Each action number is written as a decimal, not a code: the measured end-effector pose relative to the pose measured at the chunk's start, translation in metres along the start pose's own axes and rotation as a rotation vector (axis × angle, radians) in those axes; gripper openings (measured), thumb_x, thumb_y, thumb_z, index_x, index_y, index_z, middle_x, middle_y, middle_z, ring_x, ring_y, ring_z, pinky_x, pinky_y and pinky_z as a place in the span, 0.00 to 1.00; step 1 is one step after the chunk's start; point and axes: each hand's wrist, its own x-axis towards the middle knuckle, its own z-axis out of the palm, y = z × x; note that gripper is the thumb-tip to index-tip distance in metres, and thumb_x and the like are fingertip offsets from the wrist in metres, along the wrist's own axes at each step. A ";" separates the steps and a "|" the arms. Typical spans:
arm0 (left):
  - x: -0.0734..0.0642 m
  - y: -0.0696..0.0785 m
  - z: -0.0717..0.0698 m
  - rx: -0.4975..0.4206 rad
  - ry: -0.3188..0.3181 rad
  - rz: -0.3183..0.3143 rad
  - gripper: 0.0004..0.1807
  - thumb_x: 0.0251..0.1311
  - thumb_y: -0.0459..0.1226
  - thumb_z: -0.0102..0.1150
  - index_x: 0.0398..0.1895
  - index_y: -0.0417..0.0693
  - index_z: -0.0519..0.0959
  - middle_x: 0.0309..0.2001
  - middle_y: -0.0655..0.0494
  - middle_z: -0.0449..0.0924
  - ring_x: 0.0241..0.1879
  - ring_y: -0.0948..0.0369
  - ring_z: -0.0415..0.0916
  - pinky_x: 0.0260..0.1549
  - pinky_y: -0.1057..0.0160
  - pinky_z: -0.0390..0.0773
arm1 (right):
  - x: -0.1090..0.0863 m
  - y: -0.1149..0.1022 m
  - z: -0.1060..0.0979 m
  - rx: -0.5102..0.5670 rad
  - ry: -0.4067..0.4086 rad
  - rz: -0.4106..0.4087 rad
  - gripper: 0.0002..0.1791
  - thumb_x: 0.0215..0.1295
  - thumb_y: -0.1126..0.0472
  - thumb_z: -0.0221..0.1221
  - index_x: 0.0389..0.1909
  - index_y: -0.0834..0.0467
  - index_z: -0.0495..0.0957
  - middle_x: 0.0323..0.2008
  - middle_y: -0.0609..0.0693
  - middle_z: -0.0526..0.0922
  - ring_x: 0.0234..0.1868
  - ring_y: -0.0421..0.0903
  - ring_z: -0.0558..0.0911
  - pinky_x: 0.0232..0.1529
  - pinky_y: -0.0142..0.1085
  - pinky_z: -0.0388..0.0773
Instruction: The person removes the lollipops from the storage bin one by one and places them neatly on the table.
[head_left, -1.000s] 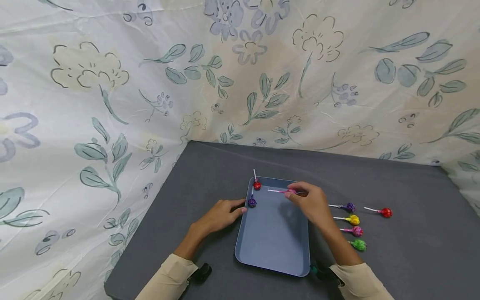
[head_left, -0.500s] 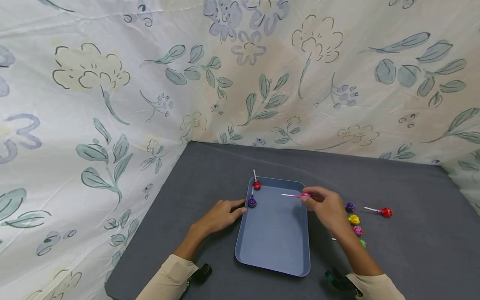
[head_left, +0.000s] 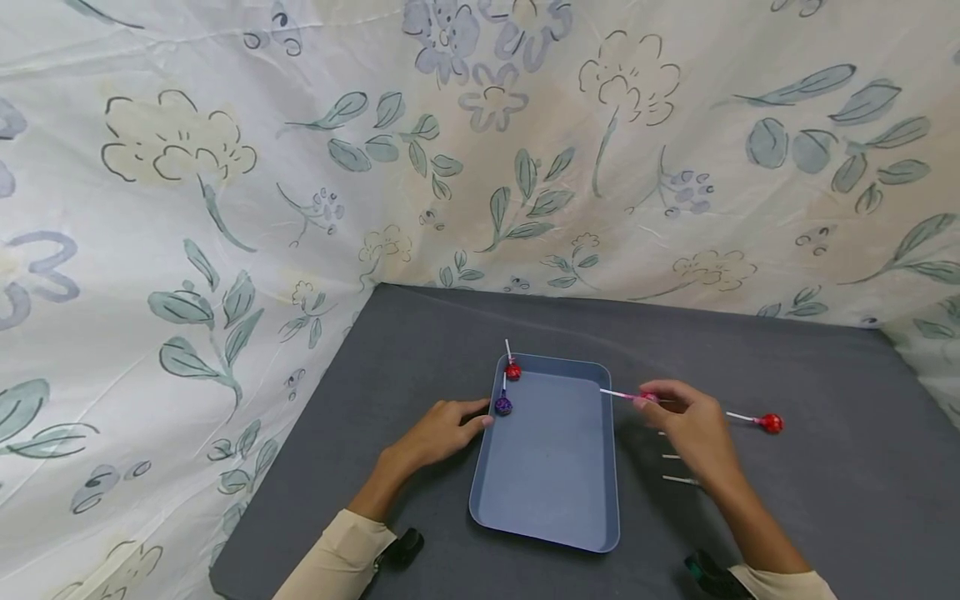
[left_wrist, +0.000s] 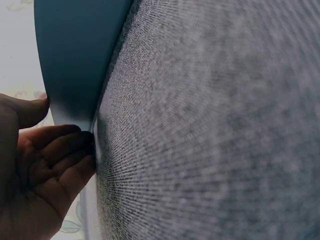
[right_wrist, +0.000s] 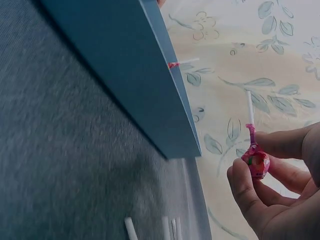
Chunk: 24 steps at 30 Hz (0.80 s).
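A blue-grey tray lies on the dark tabletop. My left hand rests at its left side; in the left wrist view the thumb touches the rim and the fingers meet the outer wall. My right hand, just beyond the tray's right edge, pinches a pink lollipop by its wrapped head, the white stick pointing left in the head view. Inside the tray's upper left corner are a red lollipop, its stick over the far rim, and a purple lollipop just below it.
Several white lollipop sticks show under my right forearm, which hides their heads. Farther right, another red lollipop lies on the dark table. Flowered cloth hangs behind the table and along its left.
My right hand has moved right with the pink lollipop, from over the tray to past its right edge. The right forearm now covers the lollipops there. My left hand stays put.
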 end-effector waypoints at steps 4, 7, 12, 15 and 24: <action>0.000 -0.001 0.000 -0.006 -0.005 -0.004 0.28 0.81 0.50 0.52 0.74 0.44 0.76 0.70 0.45 0.78 0.69 0.48 0.77 0.69 0.45 0.75 | -0.004 0.006 -0.008 -0.022 0.025 -0.014 0.19 0.73 0.53 0.68 0.56 0.61 0.84 0.49 0.60 0.87 0.39 0.41 0.90 0.37 0.28 0.84; -0.001 -0.001 0.000 -0.005 -0.010 -0.008 0.28 0.82 0.51 0.51 0.74 0.44 0.75 0.70 0.45 0.78 0.69 0.48 0.77 0.69 0.44 0.75 | -0.006 0.011 -0.013 -0.044 0.036 -0.005 0.20 0.73 0.52 0.69 0.58 0.60 0.84 0.49 0.61 0.88 0.37 0.34 0.88 0.34 0.30 0.83; -0.001 -0.001 -0.001 -0.006 -0.012 -0.008 0.29 0.82 0.51 0.51 0.74 0.44 0.75 0.70 0.45 0.78 0.69 0.48 0.77 0.69 0.44 0.75 | -0.011 0.020 -0.023 -0.067 0.026 0.059 0.28 0.73 0.46 0.68 0.63 0.60 0.82 0.53 0.64 0.88 0.34 0.32 0.85 0.30 0.35 0.82; -0.002 -0.001 -0.001 -0.011 -0.015 -0.010 0.29 0.81 0.51 0.51 0.74 0.44 0.75 0.70 0.45 0.78 0.69 0.48 0.77 0.69 0.44 0.75 | -0.014 0.025 -0.028 -0.078 0.027 0.098 0.30 0.72 0.43 0.67 0.65 0.60 0.82 0.54 0.65 0.88 0.34 0.35 0.86 0.28 0.36 0.81; -0.002 -0.002 -0.002 -0.015 -0.013 0.000 0.29 0.81 0.52 0.51 0.74 0.44 0.76 0.70 0.45 0.78 0.69 0.48 0.77 0.69 0.44 0.74 | -0.020 0.041 -0.042 -0.100 0.080 0.105 0.29 0.73 0.45 0.68 0.64 0.62 0.83 0.50 0.64 0.90 0.32 0.30 0.86 0.28 0.33 0.81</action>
